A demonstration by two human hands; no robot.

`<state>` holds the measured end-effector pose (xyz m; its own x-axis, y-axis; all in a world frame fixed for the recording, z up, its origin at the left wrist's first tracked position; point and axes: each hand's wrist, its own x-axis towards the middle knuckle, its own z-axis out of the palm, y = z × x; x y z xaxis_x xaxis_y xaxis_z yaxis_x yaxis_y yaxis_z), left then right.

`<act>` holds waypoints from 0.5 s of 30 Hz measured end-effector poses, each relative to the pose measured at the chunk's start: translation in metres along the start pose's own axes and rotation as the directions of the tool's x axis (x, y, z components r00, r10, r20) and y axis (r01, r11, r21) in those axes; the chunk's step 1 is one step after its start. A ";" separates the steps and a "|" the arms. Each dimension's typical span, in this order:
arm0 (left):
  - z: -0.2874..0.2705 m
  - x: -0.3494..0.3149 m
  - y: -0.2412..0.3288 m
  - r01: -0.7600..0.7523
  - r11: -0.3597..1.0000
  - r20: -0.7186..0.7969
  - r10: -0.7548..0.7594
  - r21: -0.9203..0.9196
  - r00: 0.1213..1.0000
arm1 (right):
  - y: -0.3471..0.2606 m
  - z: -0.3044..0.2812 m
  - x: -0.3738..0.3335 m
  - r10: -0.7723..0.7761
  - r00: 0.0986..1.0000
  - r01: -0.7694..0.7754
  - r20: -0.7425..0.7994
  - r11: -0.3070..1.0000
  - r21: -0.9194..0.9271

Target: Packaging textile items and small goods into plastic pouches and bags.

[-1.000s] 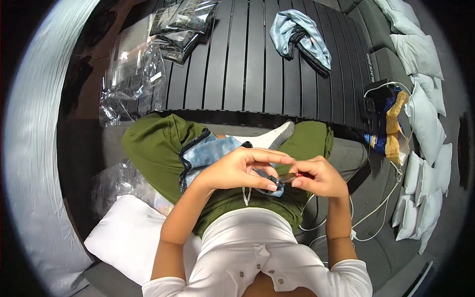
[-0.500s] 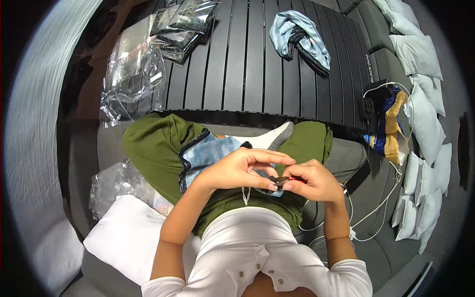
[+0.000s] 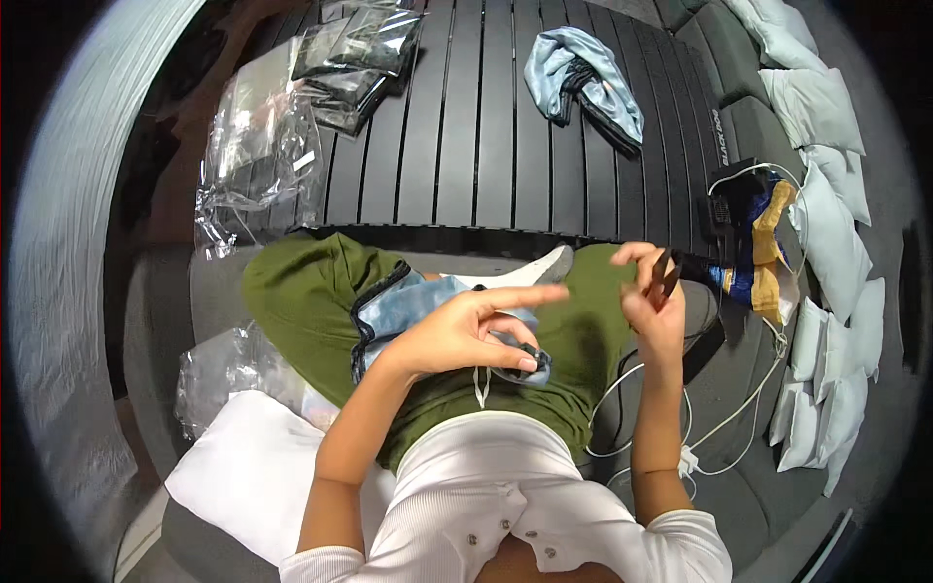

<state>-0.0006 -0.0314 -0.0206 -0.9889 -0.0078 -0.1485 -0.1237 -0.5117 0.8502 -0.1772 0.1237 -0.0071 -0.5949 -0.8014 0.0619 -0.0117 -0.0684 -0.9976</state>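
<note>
A light-blue mottled cloth with black edging (image 3: 403,309) lies across my lap. My left hand (image 3: 466,332) pinches a bunched, dark-edged end of it between the thumb and the bent fingers, with the index finger stretched out to the right. Raised over my right knee, my right hand (image 3: 653,306) grips a small pair of dark thread snips (image 3: 665,275), whose narrow blades point up and away from the cloth. Motion blurs the right fingers a little, and the palm covers the snips' lower part.
A similar blue cloth (image 3: 586,83) lies crumpled on the black slatted table (image 3: 457,165). Clear plastic bags (image 3: 258,155) and packed dark items (image 3: 364,58) sit at its left. White cables (image 3: 724,466) and a blue-gold bag (image 3: 768,248) are at right, beside several pale pillows (image 3: 826,223).
My right hand has moved up and right, away from the cloth, carrying the snips. My left hand stays almost in place, still holding the cloth's end.
</note>
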 end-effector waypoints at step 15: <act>0.004 0.008 0.002 -0.062 0.992 -0.266 0.031 -0.108 0.964 | -0.008 -0.005 -0.011 0.077 0.996 -0.060 0.038 0.939 -0.339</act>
<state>-0.0094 -0.0290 -0.0184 -0.9347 -0.2519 -0.2506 -0.0523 -0.6000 0.7983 -0.1745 0.1359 0.0005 -0.5633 -0.8261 -0.0138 -0.2480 0.1850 -0.9509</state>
